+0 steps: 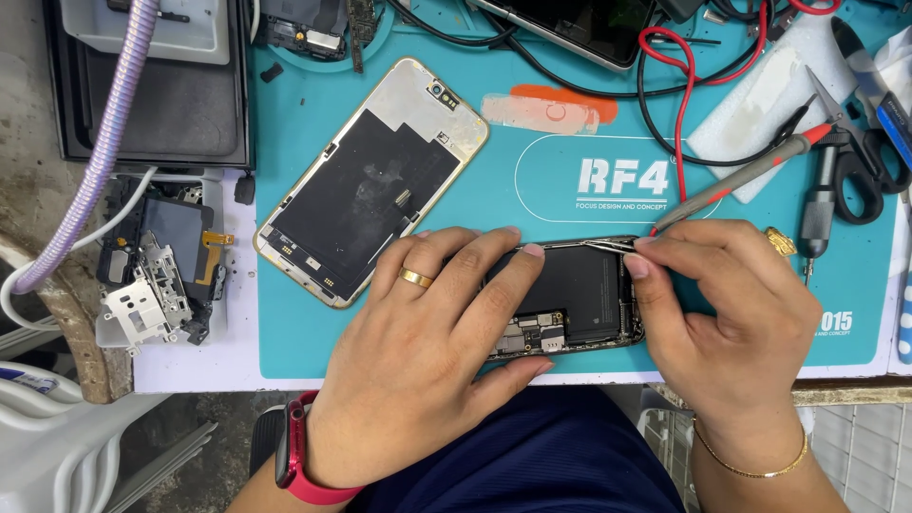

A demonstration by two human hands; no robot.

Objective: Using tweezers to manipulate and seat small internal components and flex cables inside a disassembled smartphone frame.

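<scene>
Under the left hand [432, 351], fingers spread, lay an opened phone chassis [570, 299]; right hand [727, 318] pinched tweezers [608, 245] at its top edge. Removed screen [370, 180] beyond left hand.

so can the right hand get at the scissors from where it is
Probably yes. The scissors lie uncovered on the mat's far right, just beyond the right hand. But that hand pinches tweezers at the opened phone, so it is occupied.
</scene>
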